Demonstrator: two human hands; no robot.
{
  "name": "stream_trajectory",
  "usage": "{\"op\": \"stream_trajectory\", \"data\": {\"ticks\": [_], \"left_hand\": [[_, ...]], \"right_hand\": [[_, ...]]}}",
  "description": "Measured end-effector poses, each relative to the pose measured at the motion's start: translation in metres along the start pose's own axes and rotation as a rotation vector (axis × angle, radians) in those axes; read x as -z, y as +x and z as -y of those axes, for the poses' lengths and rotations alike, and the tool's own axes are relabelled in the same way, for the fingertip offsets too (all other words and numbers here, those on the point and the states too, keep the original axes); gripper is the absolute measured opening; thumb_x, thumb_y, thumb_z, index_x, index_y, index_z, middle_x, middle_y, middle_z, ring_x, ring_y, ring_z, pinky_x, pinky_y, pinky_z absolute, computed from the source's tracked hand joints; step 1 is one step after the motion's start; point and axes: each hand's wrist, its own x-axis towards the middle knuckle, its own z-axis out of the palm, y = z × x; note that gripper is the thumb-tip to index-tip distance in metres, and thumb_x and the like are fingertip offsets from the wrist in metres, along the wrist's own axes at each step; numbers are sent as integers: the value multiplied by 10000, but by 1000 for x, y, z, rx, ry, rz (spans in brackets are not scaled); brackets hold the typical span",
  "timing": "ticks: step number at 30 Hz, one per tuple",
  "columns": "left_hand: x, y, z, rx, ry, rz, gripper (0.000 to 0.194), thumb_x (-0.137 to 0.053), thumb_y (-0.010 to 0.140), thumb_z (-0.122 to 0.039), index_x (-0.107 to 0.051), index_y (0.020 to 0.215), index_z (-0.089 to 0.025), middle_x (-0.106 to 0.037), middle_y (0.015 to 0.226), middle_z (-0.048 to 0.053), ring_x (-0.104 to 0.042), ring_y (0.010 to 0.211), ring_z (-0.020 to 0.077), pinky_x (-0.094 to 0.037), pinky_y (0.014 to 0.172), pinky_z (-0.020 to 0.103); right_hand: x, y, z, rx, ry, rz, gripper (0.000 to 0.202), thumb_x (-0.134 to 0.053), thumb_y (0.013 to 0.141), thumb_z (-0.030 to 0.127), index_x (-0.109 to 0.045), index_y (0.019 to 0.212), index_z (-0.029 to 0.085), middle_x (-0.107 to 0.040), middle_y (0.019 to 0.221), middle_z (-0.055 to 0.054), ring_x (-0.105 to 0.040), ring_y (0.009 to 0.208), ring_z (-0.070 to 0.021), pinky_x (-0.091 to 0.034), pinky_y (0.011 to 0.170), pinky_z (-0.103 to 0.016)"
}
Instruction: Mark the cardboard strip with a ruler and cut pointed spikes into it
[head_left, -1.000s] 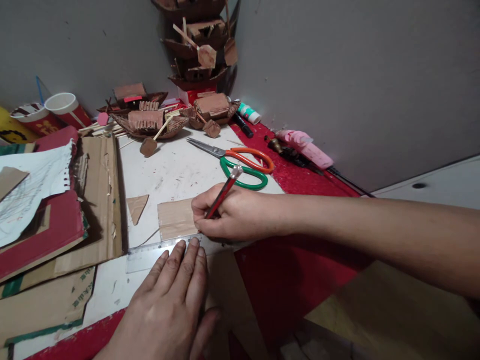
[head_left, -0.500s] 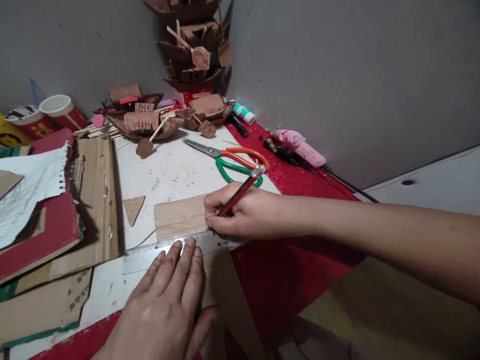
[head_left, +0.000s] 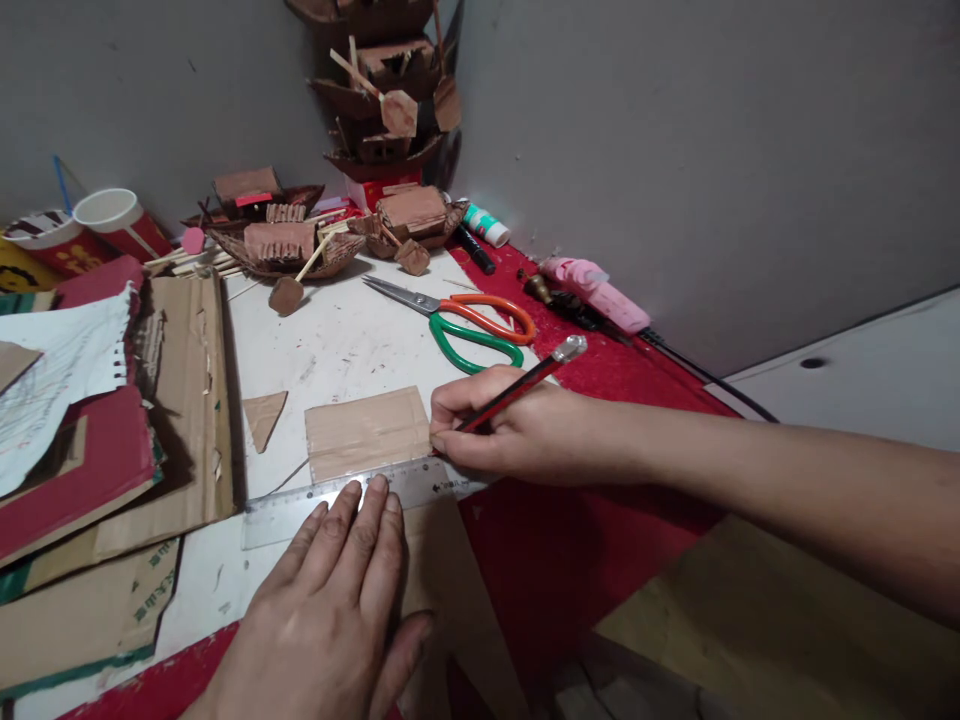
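Note:
My left hand [head_left: 337,590] lies flat with fingers stretched out, pressing on a clear plastic ruler [head_left: 277,518]. Along the ruler's far edge is a rectangular piece of cardboard [head_left: 366,430]. My right hand [head_left: 502,425] is closed around a red and black pencil [head_left: 517,388], its tip hidden by the fingers, near the cardboard's right end. Beyond that hand lie scissors [head_left: 431,305] with one orange and one green handle, blades pointing left. A small cardboard triangle [head_left: 265,418] rests left of the rectangle.
Stacked cardboard and paper [head_left: 187,400] cover the left side. Several cardboard model boats [head_left: 281,245] stand at the back near paper cups [head_left: 124,222]. A pink glue gun [head_left: 596,290] with a black cord, a marker [head_left: 475,250] and a white-green tube [head_left: 487,225] lie along the wall.
My right hand has slid a little to the right along the ruler with the pencil, uncovering the cardboard's right end. The pencil leans farther right. My left hand stays on the ruler.

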Motion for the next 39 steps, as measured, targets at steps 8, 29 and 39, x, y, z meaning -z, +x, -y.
{"op": "stream_trajectory", "data": {"ticks": [8, 29, 39], "left_hand": [[1, 2, 0, -21, 27, -12, 623, -562, 839, -512, -628, 1216, -20, -626, 1285, 207, -669, 1092, 337, -591, 796, 405], [-2, -9, 22, 221, -90, -50, 488, -575, 883, -382, -555, 1276, -94, -638, 1268, 178, -628, 1049, 319, -553, 850, 466], [7, -12, 35, 398, -346, 77, 294, -525, 909, -414, -596, 1110, -211, -655, 997, 90, -647, 902, 256, -535, 773, 400]], "right_hand": [[1, -5, -2, -32, 44, -30, 138, -517, 800, 190, -558, 671, 162, -522, 610, 25, -445, 582, -99, -360, 560, -217], [-23, -43, -27, 105, -41, -460, 218, -499, 959, 274, -659, 1042, 150, -724, 1041, -108, -679, 957, -188, -519, 842, -303], [-61, -95, -19, 118, -22, -611, 247, -558, 924, 253, -582, 1161, 185, -706, 1045, -112, -690, 961, -204, -566, 851, -330]]}}
